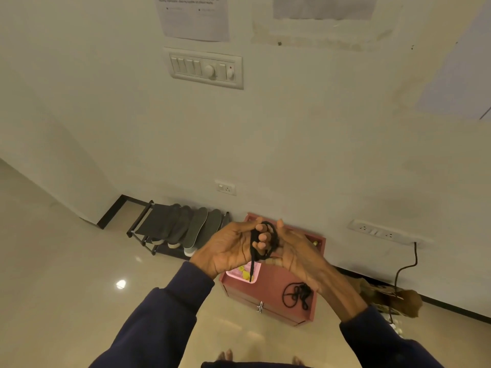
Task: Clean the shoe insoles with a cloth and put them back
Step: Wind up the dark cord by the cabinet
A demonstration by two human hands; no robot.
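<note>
A person's left hand (228,248) and right hand (295,251) meet at chest height. Both grips are curled on a black shoelace (275,239), which is looped around the fingers with one end hanging down between the wrists. The four grey insoles (191,227) lie side by side across the top of a low black shoe rack (144,224) against the wall, well apart from the hands, with shoes (190,251) on the shelf below. Just right of the rack stands a red cabinet (268,290), its back edge hidden by the hands. A second black lace (296,294) lies coiled near its front right corner, and a pink basket (243,274) sits at its left edge. A power strip (377,231) and a dark cable (406,269) hang on the wall to the right.
</note>
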